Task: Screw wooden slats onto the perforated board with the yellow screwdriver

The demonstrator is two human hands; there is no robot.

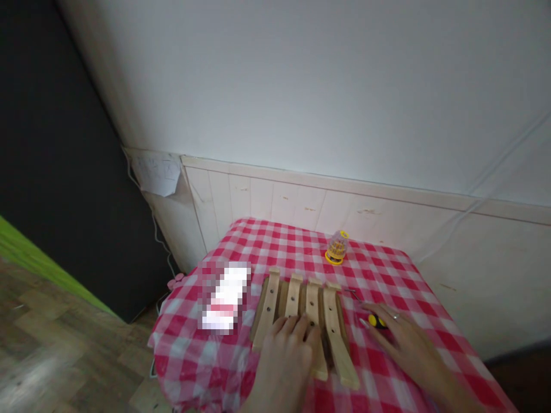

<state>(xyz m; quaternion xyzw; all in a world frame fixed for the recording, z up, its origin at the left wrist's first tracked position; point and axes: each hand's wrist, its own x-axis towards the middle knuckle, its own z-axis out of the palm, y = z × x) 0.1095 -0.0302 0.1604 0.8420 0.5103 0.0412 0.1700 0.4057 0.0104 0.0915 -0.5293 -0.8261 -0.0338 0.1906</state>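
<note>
Several pale wooden strips with raised ends and screw holes, such as the rightmost strip (338, 347), lie side by side on a darker wooden board (280, 295). My left hand (286, 347) rests on the middle strips, its fingers slightly bent and spread and covering part of them. To the right of the board, my right hand (398, 338), with a ring on one finger, has its thumb and fingers around the yellow and black handle of a screwdriver (377, 321). A thin metal shaft points from there toward the board; fingers hide part of it.
A clear case with a yellow base (336, 249) and small pieces inside stands at the back of the red checked tablecloth (284, 235). Left of the board is a bright, pixelated rectangle (226, 298). A white panelled wall (297, 198) borders the table's far edge.
</note>
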